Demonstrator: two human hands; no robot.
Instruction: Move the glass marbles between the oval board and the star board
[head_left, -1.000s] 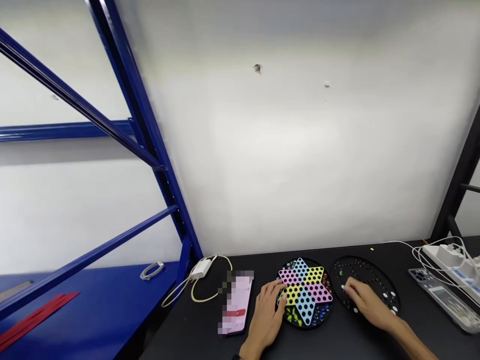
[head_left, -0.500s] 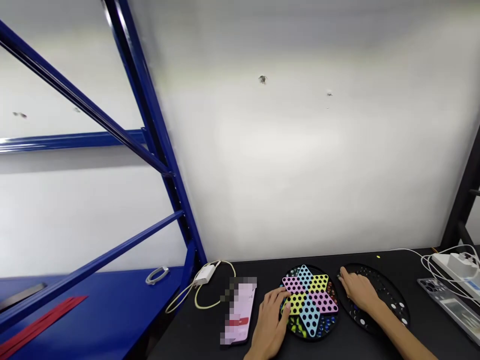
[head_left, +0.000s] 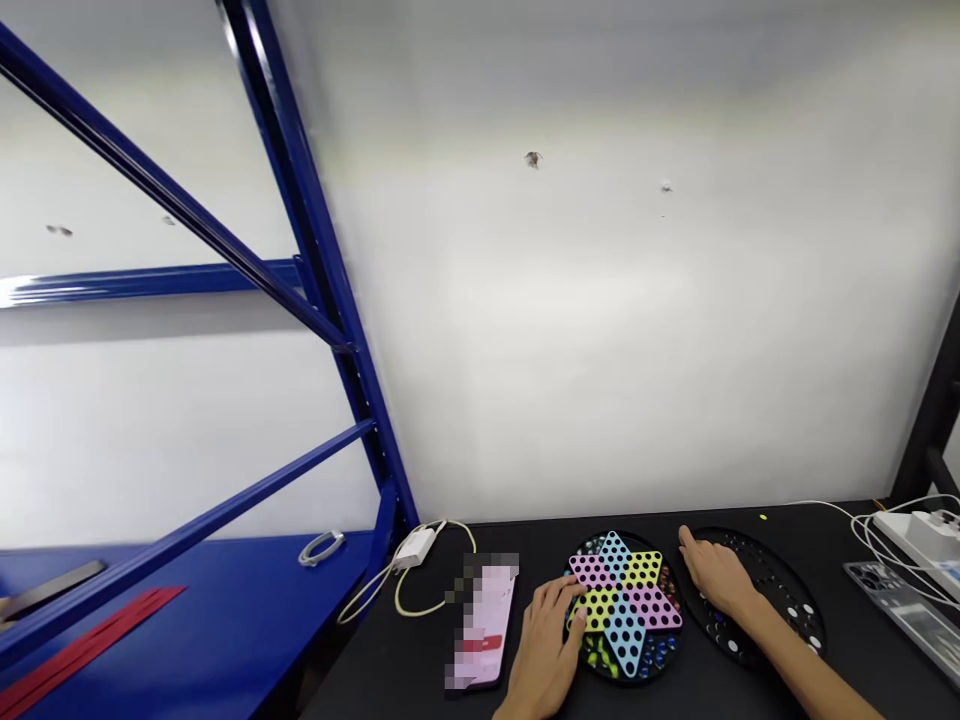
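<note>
A round black board (head_left: 625, 606) carries a star pattern in pink, yellow and blue with black holes, and colored marbles lie around the star. My left hand (head_left: 550, 640) rests on its left edge, fingers apart, fingertips on the yellow and pink points. To the right lies a second round black tray (head_left: 780, 590) with a few white pieces and small dark ones. My right hand (head_left: 714, 572) is over this tray's left rim, its index finger stretched toward the upper left and the other fingers bent; whatever is under the fingers is hidden.
A phone (head_left: 486, 625) lies left of the board, beside a white adapter (head_left: 415, 548) with a looped cable. At the right are a clear-cased object (head_left: 904, 610) and a white power strip (head_left: 922, 545). Blue rack bars (head_left: 315, 220) stand at the left.
The whole view has shifted slightly, moving the scene a little to the right. My right index finger is raised slightly; my left hand stays on the star board.
</note>
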